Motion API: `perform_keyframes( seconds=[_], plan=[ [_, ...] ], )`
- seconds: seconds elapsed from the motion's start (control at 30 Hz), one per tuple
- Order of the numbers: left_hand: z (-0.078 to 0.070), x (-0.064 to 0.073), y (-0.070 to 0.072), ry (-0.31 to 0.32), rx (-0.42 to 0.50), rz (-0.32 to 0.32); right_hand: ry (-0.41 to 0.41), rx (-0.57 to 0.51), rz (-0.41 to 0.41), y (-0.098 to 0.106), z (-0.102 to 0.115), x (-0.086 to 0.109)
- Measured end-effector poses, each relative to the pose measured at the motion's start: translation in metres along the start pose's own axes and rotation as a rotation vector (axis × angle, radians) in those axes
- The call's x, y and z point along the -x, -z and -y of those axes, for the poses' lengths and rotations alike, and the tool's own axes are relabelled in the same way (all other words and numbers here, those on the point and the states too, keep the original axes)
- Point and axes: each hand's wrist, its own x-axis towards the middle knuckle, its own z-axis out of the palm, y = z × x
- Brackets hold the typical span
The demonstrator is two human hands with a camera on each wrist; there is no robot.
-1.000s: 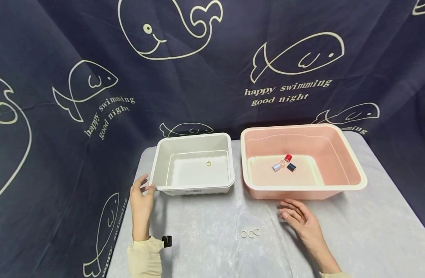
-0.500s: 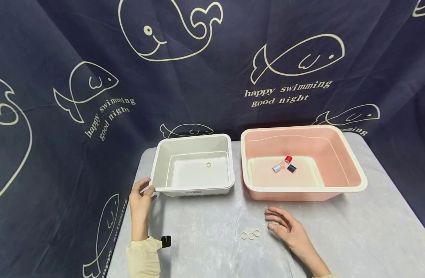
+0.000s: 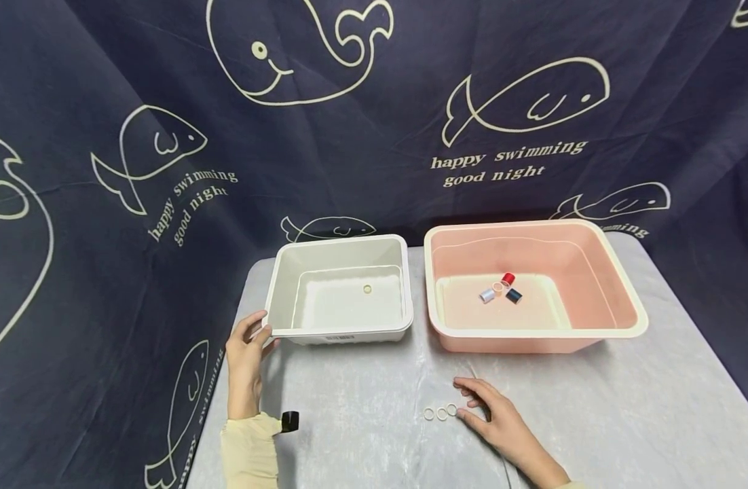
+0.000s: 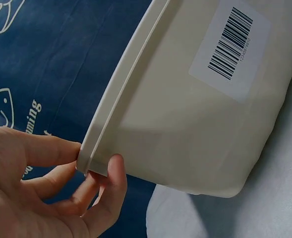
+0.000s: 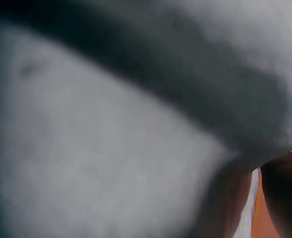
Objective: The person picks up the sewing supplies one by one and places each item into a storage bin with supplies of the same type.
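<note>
At the front left corner of the white plastic basin (image 3: 337, 332), my left hand (image 3: 244, 356) pinches the rim. In the left wrist view the thumb lies against the rim (image 4: 93, 136) and the other fingers curl beneath it. A small pale ring (image 3: 367, 289) lies on this basin's floor. Several more rings are in sight: a close row of three rings (image 3: 442, 413) lies on the table in front. Just right of that row hovers my right hand (image 3: 496, 418), thumb and fingers apart, thumb tip near the rightmost ring, holding nothing. The right wrist view is mostly blurred.
A pink basin (image 3: 535, 333) stands right of the white one. Inside it lie a red spool (image 3: 508, 279), a dark spool (image 3: 513, 296), a pale spool (image 3: 487, 295) and pale rings (image 3: 498, 287). A dark printed curtain (image 3: 362, 156) hangs behind the grey-covered table (image 3: 362, 435).
My right hand has moved left and toward the front, from before the pink basin to beside the rings. The left hand stays at the white basin's corner with slight finger shifts.
</note>
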Motion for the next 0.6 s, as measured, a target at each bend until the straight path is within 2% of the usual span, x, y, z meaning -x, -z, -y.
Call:
perform_keyframes(
  seconds=[0.1,0.17,0.33,0.6],
  plan=[
    [0.0022,-0.0013,0.0002,0.003,0.011,-0.006,0.082,0.174,-0.017,-0.0021,0.0004,-0.0009],
    [0.0034,-0.0021,-0.0001,0.007,0.013,-0.010,0.124,0.225,-0.030,-0.0026,0.0005,-0.0017],
    [0.0045,-0.0025,-0.0014,0.011,0.017,-0.020,0.180,0.223,-0.028,-0.0029,-0.0028,-0.0026],
    [0.0060,-0.0023,-0.0014,0.011,0.027,-0.019,0.193,0.262,-0.005,-0.0042,-0.0081,-0.0033]
  ],
)
